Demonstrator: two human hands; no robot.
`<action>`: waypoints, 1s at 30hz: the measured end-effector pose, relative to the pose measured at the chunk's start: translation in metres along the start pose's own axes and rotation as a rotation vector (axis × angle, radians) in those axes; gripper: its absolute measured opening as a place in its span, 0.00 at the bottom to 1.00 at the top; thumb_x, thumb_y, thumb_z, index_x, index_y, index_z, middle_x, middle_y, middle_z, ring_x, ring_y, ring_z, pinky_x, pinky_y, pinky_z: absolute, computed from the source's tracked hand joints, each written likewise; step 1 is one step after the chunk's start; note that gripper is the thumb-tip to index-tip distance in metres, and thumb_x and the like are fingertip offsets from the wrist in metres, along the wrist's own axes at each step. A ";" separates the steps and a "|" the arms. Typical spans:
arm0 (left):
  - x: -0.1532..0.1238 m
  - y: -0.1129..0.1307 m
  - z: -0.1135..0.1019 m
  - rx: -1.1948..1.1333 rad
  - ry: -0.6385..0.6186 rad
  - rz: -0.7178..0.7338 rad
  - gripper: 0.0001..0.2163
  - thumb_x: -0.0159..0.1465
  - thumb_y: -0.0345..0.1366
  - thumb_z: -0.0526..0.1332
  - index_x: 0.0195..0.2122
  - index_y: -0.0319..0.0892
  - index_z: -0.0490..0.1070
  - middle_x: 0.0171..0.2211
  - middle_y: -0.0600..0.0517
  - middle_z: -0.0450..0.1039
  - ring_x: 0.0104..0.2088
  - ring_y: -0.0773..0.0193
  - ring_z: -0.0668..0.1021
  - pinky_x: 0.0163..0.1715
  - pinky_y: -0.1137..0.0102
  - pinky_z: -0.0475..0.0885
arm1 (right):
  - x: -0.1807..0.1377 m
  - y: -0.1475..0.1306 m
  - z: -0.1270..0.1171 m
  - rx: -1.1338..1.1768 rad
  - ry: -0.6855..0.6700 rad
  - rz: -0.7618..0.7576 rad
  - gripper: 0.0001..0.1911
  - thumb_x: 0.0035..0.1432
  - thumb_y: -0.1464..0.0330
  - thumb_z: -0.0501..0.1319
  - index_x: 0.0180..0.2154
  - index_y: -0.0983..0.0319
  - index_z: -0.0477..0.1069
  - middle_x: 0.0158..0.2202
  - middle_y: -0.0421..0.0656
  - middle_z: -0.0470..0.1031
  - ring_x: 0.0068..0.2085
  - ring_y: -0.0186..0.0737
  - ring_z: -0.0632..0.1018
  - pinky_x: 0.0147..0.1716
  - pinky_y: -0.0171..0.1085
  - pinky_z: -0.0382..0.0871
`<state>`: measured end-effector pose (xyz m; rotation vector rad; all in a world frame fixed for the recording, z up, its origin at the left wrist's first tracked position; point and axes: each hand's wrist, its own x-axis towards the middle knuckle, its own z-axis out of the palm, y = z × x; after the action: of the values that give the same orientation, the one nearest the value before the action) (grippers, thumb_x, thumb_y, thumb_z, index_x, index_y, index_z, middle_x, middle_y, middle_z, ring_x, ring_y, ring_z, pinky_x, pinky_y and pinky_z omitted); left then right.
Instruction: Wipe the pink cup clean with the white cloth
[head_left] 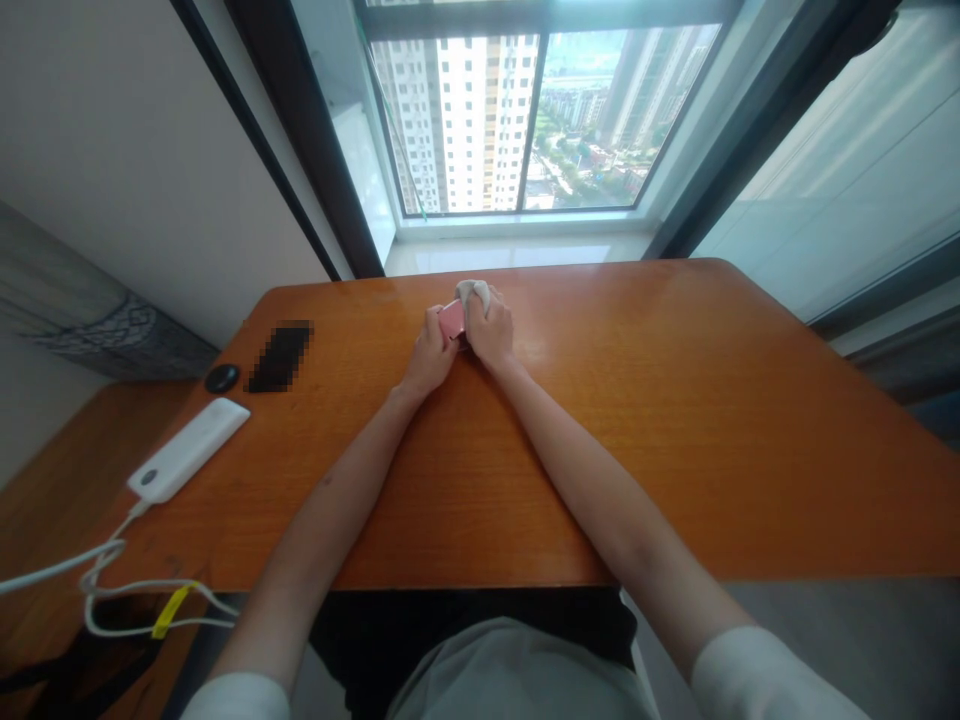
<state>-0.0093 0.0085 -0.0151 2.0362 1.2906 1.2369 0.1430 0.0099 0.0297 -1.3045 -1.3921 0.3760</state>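
Head-worn view: we look forward and down from above the person's shirt (517, 675), close below us, along both forearms (337, 510) to the left hand (430, 358) and right hand (491, 332), farther off; the wooden worktop (675, 430) spans the middle distance, and the window (480, 125) closes the background.

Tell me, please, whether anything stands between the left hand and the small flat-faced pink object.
Nothing visible does: the left hand holds the small flat-faced pink object directly, while the right hand holds a crumpled pale grey cloth at its other side.
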 end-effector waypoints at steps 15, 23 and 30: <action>0.004 -0.001 -0.009 -0.034 -0.042 -0.040 0.26 0.68 0.35 0.63 0.65 0.43 0.56 0.61 0.39 0.73 0.57 0.47 0.80 0.66 0.50 0.73 | -0.005 0.022 -0.003 0.186 0.004 0.300 0.28 0.75 0.47 0.46 0.42 0.56 0.78 0.43 0.46 0.84 0.50 0.51 0.83 0.58 0.48 0.74; 0.004 -0.011 -0.004 0.239 -0.145 -0.053 0.33 0.72 0.40 0.60 0.77 0.40 0.54 0.76 0.30 0.61 0.77 0.36 0.66 0.74 0.38 0.61 | -0.018 0.010 -0.010 -0.092 0.105 -0.115 0.24 0.78 0.57 0.47 0.54 0.60 0.78 0.52 0.53 0.83 0.55 0.51 0.80 0.62 0.47 0.71; -0.003 0.001 -0.004 0.522 -0.300 0.000 0.33 0.74 0.41 0.58 0.78 0.37 0.60 0.78 0.33 0.60 0.82 0.33 0.52 0.77 0.38 0.52 | -0.022 -0.020 -0.019 -0.403 -0.054 -0.325 0.21 0.76 0.60 0.58 0.62 0.58 0.78 0.62 0.51 0.80 0.65 0.54 0.74 0.71 0.50 0.61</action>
<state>-0.0128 0.0054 -0.0136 2.4512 1.5728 0.5896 0.1440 -0.0235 0.0407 -1.3602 -1.7544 -0.0969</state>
